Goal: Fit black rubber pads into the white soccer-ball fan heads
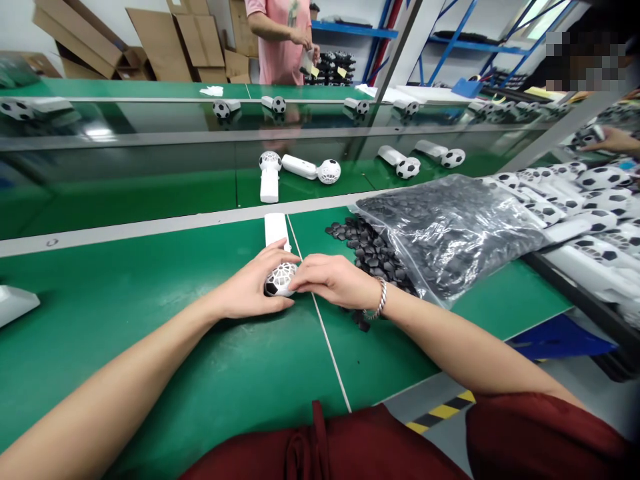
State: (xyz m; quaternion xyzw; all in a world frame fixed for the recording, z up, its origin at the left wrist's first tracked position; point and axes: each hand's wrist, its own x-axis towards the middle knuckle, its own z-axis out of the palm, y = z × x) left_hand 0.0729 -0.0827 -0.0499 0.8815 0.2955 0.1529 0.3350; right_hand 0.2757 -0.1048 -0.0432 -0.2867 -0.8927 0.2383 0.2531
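Observation:
On the green bench lies a white handheld fan (281, 276) with a football-patterned round head, its white handle pointing away from me. My left hand (253, 281) is wrapped round the left side of the head, thumb in front and fingers behind. Some head panels are black; others show open white lattice. At the head's right side, my right hand (333, 281) touches it with fingertips pinched together; whatever they hold is hidden. Just right of that hand, small black pieces (373, 247) spill from a clear plastic bag (455, 227) full of them.
More football-headed fans (310, 169) lie on the green conveyor (190, 180) beyond the bench. Many others are piled in a tray (590, 230) at right. A white part (15, 305) sits at the left edge. A person in pink (283, 40) stands across the line; another person's hand (613, 141) shows at far right.

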